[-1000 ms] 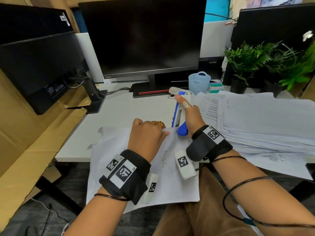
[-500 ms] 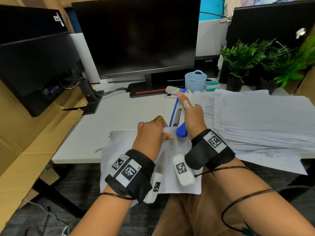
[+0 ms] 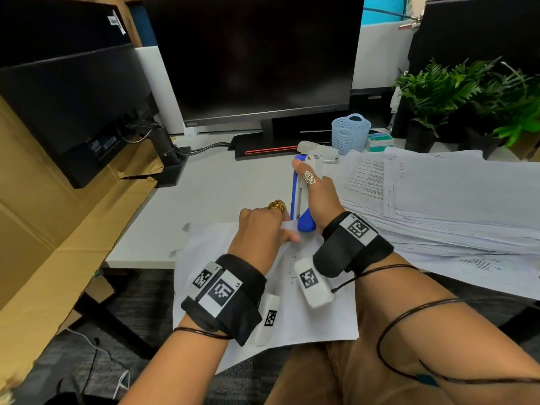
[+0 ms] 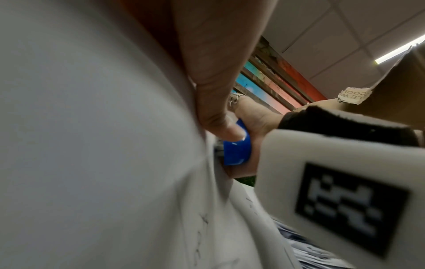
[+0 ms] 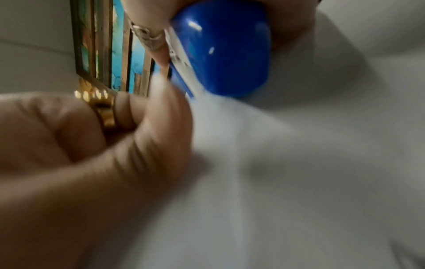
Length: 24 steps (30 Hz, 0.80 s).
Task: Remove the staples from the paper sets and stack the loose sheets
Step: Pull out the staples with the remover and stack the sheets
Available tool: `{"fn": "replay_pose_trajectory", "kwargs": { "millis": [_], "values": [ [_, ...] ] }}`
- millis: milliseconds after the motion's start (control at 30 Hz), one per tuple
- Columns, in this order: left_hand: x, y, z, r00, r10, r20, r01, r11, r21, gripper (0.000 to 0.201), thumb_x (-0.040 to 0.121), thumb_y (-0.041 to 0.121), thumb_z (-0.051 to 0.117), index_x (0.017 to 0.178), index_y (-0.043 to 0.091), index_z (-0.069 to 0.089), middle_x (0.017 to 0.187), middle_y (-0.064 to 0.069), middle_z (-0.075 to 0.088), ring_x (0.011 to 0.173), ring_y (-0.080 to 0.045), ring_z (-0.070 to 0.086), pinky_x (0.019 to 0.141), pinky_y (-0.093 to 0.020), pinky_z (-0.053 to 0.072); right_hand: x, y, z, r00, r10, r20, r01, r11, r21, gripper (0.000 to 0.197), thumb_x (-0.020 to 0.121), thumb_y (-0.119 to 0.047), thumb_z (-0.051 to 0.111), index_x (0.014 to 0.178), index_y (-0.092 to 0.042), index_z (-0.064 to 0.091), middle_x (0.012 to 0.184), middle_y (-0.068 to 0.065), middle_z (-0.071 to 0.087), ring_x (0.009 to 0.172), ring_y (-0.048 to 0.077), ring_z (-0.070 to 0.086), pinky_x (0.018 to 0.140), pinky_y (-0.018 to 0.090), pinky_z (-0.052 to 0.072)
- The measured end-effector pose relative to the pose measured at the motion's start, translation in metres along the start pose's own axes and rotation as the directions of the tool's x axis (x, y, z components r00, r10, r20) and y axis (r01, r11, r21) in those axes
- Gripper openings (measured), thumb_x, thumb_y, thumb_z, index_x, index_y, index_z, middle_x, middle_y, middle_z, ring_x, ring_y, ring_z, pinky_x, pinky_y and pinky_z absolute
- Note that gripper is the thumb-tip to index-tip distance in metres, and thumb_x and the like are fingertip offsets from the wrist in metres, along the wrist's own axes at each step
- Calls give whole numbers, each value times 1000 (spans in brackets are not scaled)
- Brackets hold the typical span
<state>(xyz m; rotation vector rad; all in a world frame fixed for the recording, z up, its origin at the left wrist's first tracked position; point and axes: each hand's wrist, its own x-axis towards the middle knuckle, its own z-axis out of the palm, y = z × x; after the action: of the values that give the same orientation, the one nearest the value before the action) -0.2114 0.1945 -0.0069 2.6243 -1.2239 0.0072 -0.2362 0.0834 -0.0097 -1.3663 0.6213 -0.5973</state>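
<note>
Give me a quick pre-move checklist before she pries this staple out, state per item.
1. Right hand grips the blue stapler firmly: ok, fingers wrapped round it, forefinger laid along the top.
2. Left hand pins the paper set at its top corner: ok, thumb and fingers pinch the corner beside the stapler's blue end.
3. Stapler's end seated under the staple: cannot tell, the contact is hidden by the fingers and the wrist views are blurred.
4. Staple itself visible: cannot tell.
5. Paper set supported: not ok, most of it hangs off the desk edge over the lap.
6. Stack of loose sheets ready to the right: ok.
</note>
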Motion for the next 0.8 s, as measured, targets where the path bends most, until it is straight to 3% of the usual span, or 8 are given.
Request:
{"fn": "replay_pose_trajectory", "kwargs": {
  "millis": [100, 167, 267, 333, 400, 600, 700, 800],
  "values": [
    [-1, -14, 2, 999, -38, -29, 37, 999, -38, 35, 88, 40, 57, 108, 12, 52, 99, -4, 62, 98, -24, 56, 90, -28, 25, 27, 1, 4, 994, 107, 38, -105, 993, -61, 82, 57, -67, 67, 113, -7, 61, 104, 19, 66, 95, 34, 63, 92, 43, 49],
    [-3, -25, 4, 997, -57, -51, 54, 997, -51, 31, 89, 40, 57, 105, 14, 53, 94, -3, 63, 96, -24, 56, 88, -28, 25, 42, -5, 1, 983, 176, 57, -171, 982, -77, 54, 67, -49, 70, 104, -11, 60, 96, 8, 66, 90, 27, 63, 87, 38, 51],
    [-4, -40, 7, 997, -51, -66, 52, 999, 16, 28, 92, 42, 52, 107, 18, 54, 94, -1, 65, 96, -23, 58, 90, -29, 26, 70, -2, -6, 956, 282, 84, -251, 931, -266, 32, 61, -34, 69, 83, -13, 59, 99, 17, 64, 97, 34, 61, 95, 44, 47],
    [-4, -47, 8, 996, -41, -73, 46, 997, 58, 30, 93, 44, 48, 109, 20, 55, 95, -1, 66, 96, -22, 58, 92, -31, 27, 78, -2, -5, 945, 309, 107, -206, 817, -538, 26, 74, -35, 65, 88, -14, 58, 121, 20, 57, 108, 34, 55, 102, 43, 42],
    [-4, -52, 10, 997, -27, -74, 36, 993, 117, 32, 94, 47, 45, 111, 21, 55, 98, -1, 66, 98, -21, 58, 94, -32, 28, 80, -2, -4, 960, 272, 65, -135, 654, -744, 36, 90, -32, 56, 116, -7, 54, 131, 17, 50, 118, 34, 50, 103, 36, 39],
    [-5, -61, 17, 996, -12, -87, 30, 977, 212, 36, 95, 49, 39, 116, 24, 54, 99, 1, 66, 97, -20, 59, 91, -31, 29, 91, 8, 3, 967, 242, 77, -5, 323, -947, 58, 85, -45, 63, 122, -2, 52, 128, 17, 55, 114, 34, 53, 98, 38, 44],
    [-5, -64, 18, 994, -3, -111, 27, 975, 222, 36, 96, 50, 37, 117, 25, 53, 98, 2, 66, 96, -20, 59, 89, -30, 29, 88, -1, 5, 941, 300, 155, 86, 230, -969, 62, 86, -52, 58, 123, -3, 52, 130, 14, 53, 113, 31, 52, 97, 36, 40],
    [-7, -69, 16, 987, 9, -163, 18, 986, 167, 33, 96, 49, 37, 118, 29, 52, 97, 4, 66, 93, -18, 59, 89, -29, 28, 69, -23, 1, 927, 210, 311, 250, 273, -929, 52, 90, -54, 48, 110, -7, 58, 123, 11, 57, 101, 25, 51, 91, 32, 37]
  ]
}}
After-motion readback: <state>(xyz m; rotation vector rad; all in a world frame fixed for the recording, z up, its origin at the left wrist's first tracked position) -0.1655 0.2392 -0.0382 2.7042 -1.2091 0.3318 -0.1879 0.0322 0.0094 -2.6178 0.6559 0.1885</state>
